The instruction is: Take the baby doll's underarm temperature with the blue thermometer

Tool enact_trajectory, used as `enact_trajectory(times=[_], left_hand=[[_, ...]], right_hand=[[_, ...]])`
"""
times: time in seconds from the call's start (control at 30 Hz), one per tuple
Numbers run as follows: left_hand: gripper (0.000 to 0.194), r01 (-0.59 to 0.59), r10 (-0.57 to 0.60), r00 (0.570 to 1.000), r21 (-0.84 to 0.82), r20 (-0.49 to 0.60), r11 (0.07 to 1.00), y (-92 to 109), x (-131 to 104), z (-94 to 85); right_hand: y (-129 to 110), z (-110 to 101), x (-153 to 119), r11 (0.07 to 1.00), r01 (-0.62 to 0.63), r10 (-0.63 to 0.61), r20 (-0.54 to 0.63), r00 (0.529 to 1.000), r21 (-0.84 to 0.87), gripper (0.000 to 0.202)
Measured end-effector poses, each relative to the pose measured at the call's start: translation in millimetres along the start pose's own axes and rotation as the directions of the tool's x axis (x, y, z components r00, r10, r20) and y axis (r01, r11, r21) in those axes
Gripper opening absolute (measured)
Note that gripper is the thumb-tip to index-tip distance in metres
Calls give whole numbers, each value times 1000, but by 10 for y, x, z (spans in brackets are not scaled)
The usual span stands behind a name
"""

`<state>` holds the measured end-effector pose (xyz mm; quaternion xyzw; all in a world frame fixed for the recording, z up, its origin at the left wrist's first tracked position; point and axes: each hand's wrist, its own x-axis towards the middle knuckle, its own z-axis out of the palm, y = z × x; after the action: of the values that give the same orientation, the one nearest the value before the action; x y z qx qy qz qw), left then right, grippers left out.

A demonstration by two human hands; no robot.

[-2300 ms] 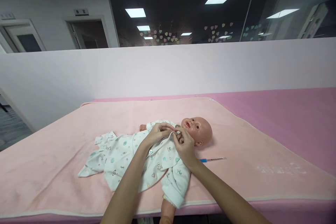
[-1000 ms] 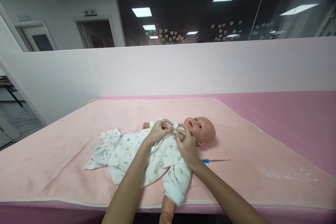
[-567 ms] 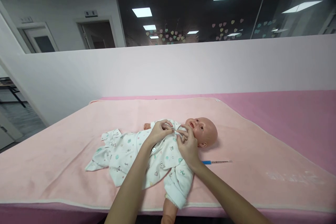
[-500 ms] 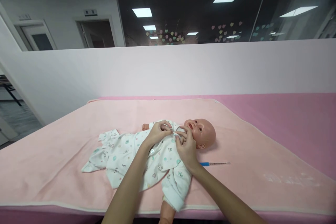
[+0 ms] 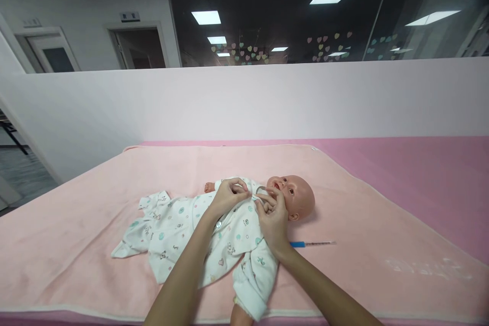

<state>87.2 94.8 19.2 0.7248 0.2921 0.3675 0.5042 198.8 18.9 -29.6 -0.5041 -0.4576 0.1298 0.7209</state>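
Note:
A baby doll (image 5: 301, 194) lies on its back with its head to the right, dressed in a white patterned outfit (image 5: 171, 229). At the outfit's neckline, my left hand (image 5: 231, 197) pinches the fabric between thumb and fingers. Close beside it, my right hand (image 5: 273, 214) grips the collar edge just below the doll's chin. The fingertips of both hands nearly meet. A round snap shows on the outfit's front near my left forearm. One doll hand sticks out of the far sleeve; the near sleeve points toward me.
A blue-handled thin tool (image 5: 300, 244) lies on the pink blanket (image 5: 367, 244), right of my right wrist. The blanket covers a darker pink surface (image 5: 431, 178). Behind stands a white low wall (image 5: 267, 102) with glass above.
The view has shifted slightly, so the doll and outfit sit a little lower. Both hands keep their places at the neckline, with only small finger movements.

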Motion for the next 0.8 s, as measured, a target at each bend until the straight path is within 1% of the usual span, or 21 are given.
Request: enact_trajectory(times=[0.1, 0.27, 0.5, 0.67, 0.8], left_hand=[[20, -13, 13, 1000, 12, -22, 1000, 10, 0, 13], [23, 19, -17, 999, 46, -40, 999, 47, -5, 25], [27, 13, -12, 1000, 19, -24, 1000, 56, -11, 25], [32, 45, -45, 999, -51, 13, 998, 74, -9, 14], [33, 85, -74, 993, -130, 89, 988, 89, -8, -9]], right_hand=[[-7, 4, 6, 1000, -26, 26, -2, 1000, 4, 29], [-20, 3, 2, 999, -34, 35, -7, 999, 17, 29], [-27, 4, 4, 999, -35, 34, 9, 999, 41, 30], [-5, 10, 6, 1000, 11, -11, 7, 1000, 25, 25], [-11, -3, 8, 992, 100, -98, 32, 995, -79, 15]])
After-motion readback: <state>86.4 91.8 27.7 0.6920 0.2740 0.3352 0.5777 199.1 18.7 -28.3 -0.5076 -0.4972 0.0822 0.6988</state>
